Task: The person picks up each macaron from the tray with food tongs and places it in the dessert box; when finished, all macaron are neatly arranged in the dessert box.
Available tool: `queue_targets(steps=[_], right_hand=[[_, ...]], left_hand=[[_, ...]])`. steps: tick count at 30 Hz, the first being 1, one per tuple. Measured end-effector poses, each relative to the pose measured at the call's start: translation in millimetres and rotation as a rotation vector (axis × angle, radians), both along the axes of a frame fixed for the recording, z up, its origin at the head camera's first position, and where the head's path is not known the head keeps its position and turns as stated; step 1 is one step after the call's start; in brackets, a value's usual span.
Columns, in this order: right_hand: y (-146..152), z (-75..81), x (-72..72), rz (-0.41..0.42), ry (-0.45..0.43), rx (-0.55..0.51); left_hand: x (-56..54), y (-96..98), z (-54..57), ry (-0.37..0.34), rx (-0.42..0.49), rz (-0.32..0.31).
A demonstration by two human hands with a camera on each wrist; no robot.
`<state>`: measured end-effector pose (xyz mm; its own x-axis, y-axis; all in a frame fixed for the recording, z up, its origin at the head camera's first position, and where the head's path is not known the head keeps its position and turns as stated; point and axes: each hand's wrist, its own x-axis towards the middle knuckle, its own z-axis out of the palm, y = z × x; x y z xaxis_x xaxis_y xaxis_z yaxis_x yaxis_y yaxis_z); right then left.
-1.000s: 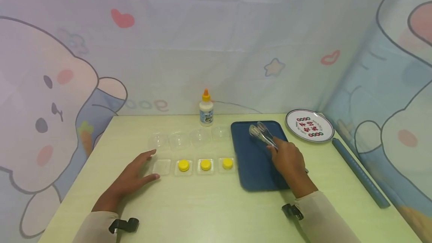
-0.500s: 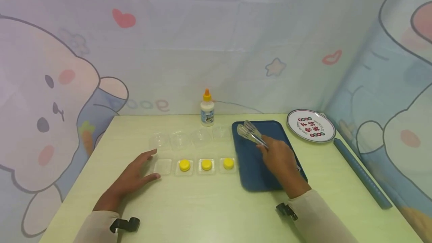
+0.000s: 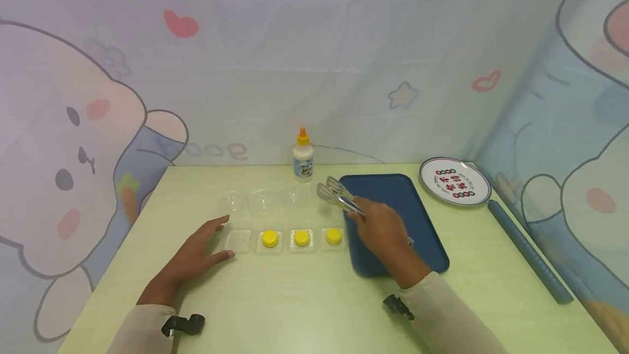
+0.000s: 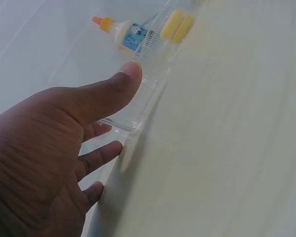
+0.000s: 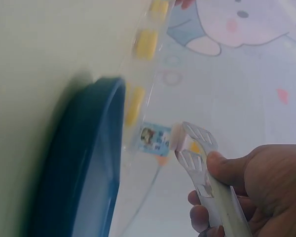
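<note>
My right hand (image 3: 385, 228) grips metal tongs (image 3: 339, 195), held over the left edge of the blue tray (image 3: 422, 220). Their slotted tips are spread apart and point left toward the transparent plastic boxes; nothing shows between them. In the right wrist view the tongs (image 5: 202, 173) overlap the glue-type bottle behind. My left hand (image 3: 194, 253), fingers spread, stays beside the leftmost transparent box (image 3: 238, 241); its thumb overlaps that box's wall in the left wrist view. Yellow round pieces (image 3: 270, 239) sit in the three other boxes of the row, lids (image 3: 264, 202) laid open behind.
A white bottle (image 3: 303, 163) with an orange tip stands at the back edge of the table. To the right of the tray lie a white plate (image 3: 455, 181) with red lettering and a long blue-grey bar (image 3: 530, 253). Printed cloth walls (image 3: 344, 70) border the table.
My right hand has carried the tongs leftward from over the middle of the tray, their tips now past its left edge. My left hand has stayed in place by the leftmost box.
</note>
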<state>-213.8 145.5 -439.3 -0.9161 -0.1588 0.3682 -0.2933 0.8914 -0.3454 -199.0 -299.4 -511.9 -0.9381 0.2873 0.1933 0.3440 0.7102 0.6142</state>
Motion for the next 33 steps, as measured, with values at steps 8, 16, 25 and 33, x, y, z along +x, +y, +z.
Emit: queue_targets(steps=[8, 16, 25, 33], right_hand=[[-20.6, 3.0, 2.2, 0.052, 0.031, 0.032], [-38.5, 10.6, 6.6, 0.090, 0.017, 0.055], [-61.4, 12.8, 11.5, 0.166, 0.026, 0.094], [-87.2, 10.2, 13.9, 0.225, 0.017, 0.156]], left_hand=[[-0.1, 2.1, 1.6, 0.013, 0.002, -0.010], [0.0, 2.3, 4.2, -0.011, 0.000, 0.000], [1.1, -0.2, -0.2, -0.029, 0.001, 0.012], [2.1, 4.3, 7.2, -0.018, -0.014, 0.016]])
